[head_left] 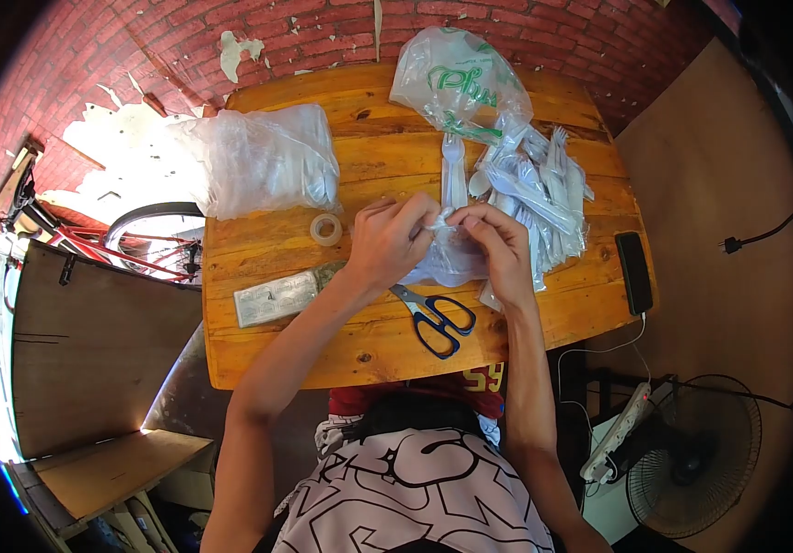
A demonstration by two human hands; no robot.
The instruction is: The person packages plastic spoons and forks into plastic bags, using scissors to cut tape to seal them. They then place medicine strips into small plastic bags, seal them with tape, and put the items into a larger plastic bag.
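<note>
My left hand (387, 241) and my right hand (498, 241) meet over the middle of the table, fingertips pinched close together on thin whitish plastic (443, 222). Pale translucent plastic bag (452, 261) material spreads below my fingers. Just beyond my fingertips lies a white plastic fork (454, 166), tines pointing away from me. Right of it sits a pile of white plastic forks and spoons (544, 198), many in clear wrapping. Scissors (433, 318) with dark blue handles rest below my hands, blades partly behind my left wrist.
A large clear bag (272, 157) of pale items stands back left, near a tape roll (325, 229). A whitish box (277, 298) lies beside my left forearm. A green-printed plastic bag (461, 83) sits at the back. A phone (634, 273) charges by the right edge, above a fan (692, 456).
</note>
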